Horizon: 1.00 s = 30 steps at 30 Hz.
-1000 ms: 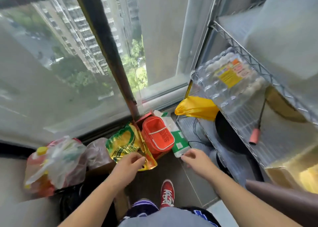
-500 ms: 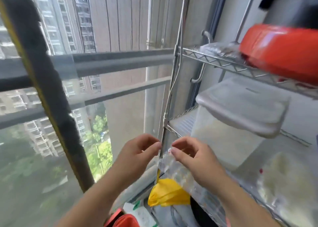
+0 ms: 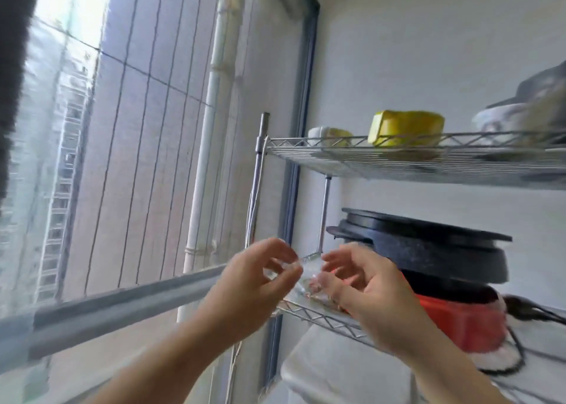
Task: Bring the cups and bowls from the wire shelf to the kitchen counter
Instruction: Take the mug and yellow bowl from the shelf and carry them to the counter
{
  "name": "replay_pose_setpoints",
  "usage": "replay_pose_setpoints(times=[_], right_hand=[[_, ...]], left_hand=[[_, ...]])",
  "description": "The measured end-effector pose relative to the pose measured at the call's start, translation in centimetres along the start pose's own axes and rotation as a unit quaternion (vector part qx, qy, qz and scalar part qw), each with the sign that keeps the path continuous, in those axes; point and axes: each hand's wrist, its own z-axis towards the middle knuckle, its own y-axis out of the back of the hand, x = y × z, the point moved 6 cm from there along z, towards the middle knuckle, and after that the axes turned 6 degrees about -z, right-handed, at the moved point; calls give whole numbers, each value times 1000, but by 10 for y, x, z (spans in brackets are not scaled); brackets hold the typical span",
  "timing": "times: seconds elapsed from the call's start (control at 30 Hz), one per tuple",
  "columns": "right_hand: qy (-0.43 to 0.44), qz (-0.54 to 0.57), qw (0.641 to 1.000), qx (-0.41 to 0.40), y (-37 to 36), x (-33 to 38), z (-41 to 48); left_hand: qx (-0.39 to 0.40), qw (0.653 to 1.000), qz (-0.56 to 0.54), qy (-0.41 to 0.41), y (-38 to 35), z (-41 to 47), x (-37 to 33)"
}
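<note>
One squat yellow bowl (image 3: 405, 128) sits on the wire shelf (image 3: 398, 154).

Two hands (image 3: 245, 284) (image 3: 367, 293) hold a clear thing (image 3: 301, 273) by the wire shelf (image 3: 398, 155).
The left hand and the right hand curl their fingers round the clear thing between them; it is too blurry to name. On the top rack sit a white cup (image 3: 318, 134), a yellow bowl (image 3: 404, 128) and a white bowl (image 3: 502, 121). Lower down, a black pan (image 3: 428, 250) sits on a red pot (image 3: 459, 324).
</note>
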Motion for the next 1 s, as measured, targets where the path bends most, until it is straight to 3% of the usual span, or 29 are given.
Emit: replay_pose_setpoints(times=[0.17,0.4,0.57,0.73,0.9,1.0], right_hand=[[45,-94,992,-67,48,31,50],[28,-207,970,-124,96,60,118],[-16,-348,913,-212,131,69,152],[-111,-434,869,-208,144,65,182],[-143,-456,857,-195,132,65,206],[-158,-466,851,-182,127,63,216]], left_hand=[[-30,995,46,-78,12,76,-35],[-40,989,127,-70,16,178,-63],[-80,972,215,-53,15,234,-82],[-70,953,295,17,12,266,-84],[26,939,320,120,2,279,-81],[71,949,265,154,-5,285,-75]])
